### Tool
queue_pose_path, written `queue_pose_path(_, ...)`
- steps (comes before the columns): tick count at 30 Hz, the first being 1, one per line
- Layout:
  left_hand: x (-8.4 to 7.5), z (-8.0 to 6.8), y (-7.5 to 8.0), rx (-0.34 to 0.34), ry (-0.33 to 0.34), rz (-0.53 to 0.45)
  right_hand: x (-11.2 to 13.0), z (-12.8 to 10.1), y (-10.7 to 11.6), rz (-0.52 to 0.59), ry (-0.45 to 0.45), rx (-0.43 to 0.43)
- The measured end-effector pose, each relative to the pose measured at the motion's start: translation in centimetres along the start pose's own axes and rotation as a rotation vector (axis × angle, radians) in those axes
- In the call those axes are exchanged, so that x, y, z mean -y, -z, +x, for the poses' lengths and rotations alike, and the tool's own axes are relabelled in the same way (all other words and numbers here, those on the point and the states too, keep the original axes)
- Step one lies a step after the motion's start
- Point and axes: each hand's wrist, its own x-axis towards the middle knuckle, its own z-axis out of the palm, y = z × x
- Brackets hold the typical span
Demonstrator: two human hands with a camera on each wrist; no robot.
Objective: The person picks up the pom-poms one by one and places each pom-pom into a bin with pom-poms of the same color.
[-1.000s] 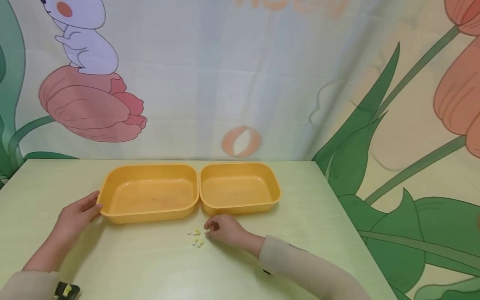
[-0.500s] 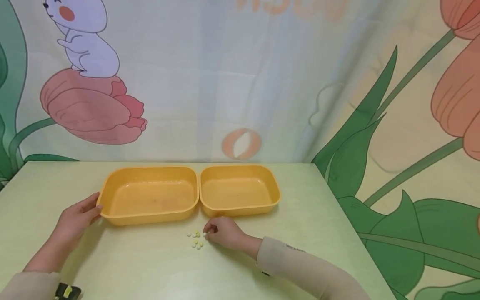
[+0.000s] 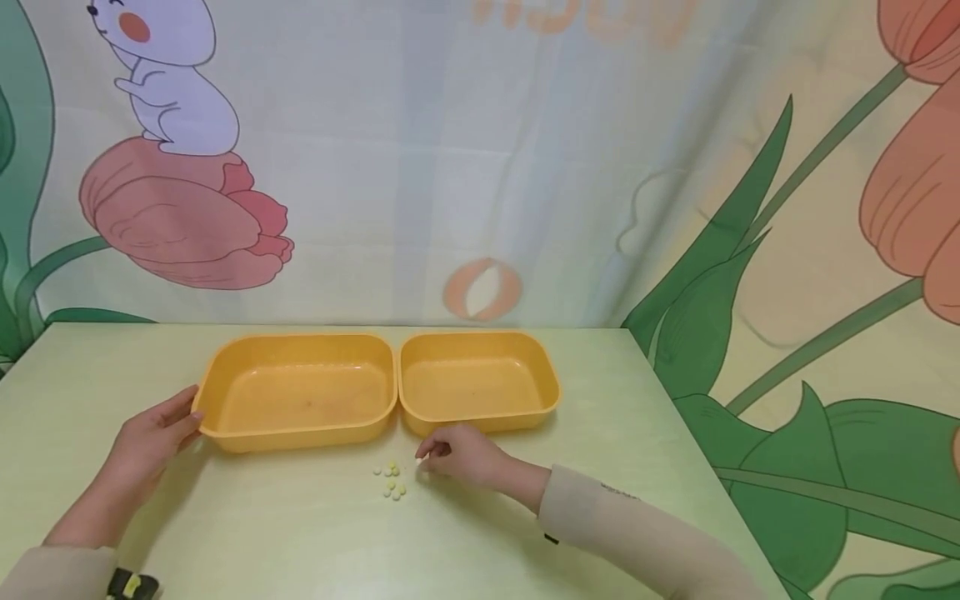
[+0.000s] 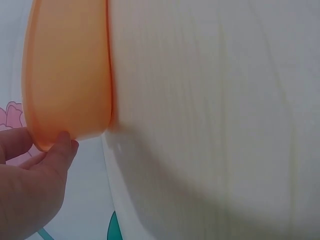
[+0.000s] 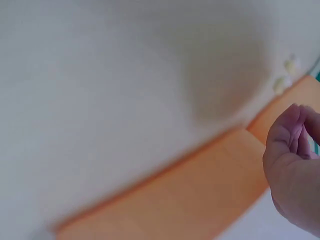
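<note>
We see our right hand (image 3: 457,457) just right of the small yellow tablets (image 3: 391,481), fingertips pinched together, though we cannot tell what they hold; our left hand (image 3: 153,433) touches the larger yellow tray (image 3: 225,360), far from them.

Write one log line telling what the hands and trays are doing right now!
left hand: touches left tray corner | right hand: fingers curled, beside pills, hold unclear | right tray: empty | table: holds all

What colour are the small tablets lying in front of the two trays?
Pale yellow, a few nearer white; the small tablets show best in the head view.
</note>
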Motion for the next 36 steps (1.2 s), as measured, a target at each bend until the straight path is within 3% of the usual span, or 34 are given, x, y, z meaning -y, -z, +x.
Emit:
queue_pose_path(10,-0.1,-0.1,0.0,-0.006,0.006,0.006,2.8,-1.2,5.0,0.041,0.069,0.105)
queue_pose_path(24,0.0,0.0,0.1,0.002,0.017,-0.007,5.8,-1.9,11.0,0.114,-0.037,0.106)
queue_pose_path(36,0.0,-0.1,0.0,0.003,0.003,-0.018,7.7,-1.3,16.1,0.024,-0.025,0.144)
